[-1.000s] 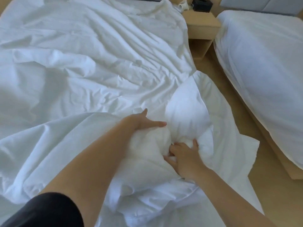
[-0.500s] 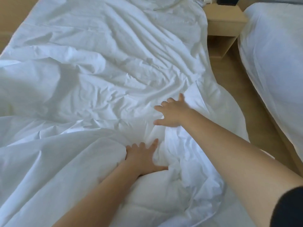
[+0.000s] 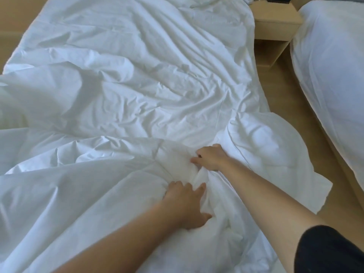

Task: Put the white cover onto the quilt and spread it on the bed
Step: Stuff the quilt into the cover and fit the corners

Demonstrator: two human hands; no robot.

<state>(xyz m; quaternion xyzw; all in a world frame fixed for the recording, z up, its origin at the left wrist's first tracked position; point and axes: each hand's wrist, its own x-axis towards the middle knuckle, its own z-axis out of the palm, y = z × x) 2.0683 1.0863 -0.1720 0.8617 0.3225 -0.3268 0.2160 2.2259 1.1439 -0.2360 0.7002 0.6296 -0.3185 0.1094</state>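
The white cover (image 3: 137, 79) lies all over the bed, full of wrinkles. It reaches from the far end down to the person. One corner (image 3: 307, 186) hangs off the right side of the bed over the floor (image 3: 285, 99).

The left hand (image 3: 187, 205) rests on a bunched part of the cover near the person. Its fingers (image 3: 178, 187) are spread out and press down into the folds, and the thumb sticks out to the right.

The right hand (image 3: 210, 157) is a bit farther up, just apart from the left one. Its fingers are curled tight and grip a fold of the cover.

Just right of that hand is a puffy part (image 3: 262, 138). I cannot tell the quilt from the cover there.

A black sleeve (image 3: 331, 251) shows on the right arm. A wooden nightstand (image 3: 275, 22) stands between this bed and a second bed (image 3: 331, 71) on the right.
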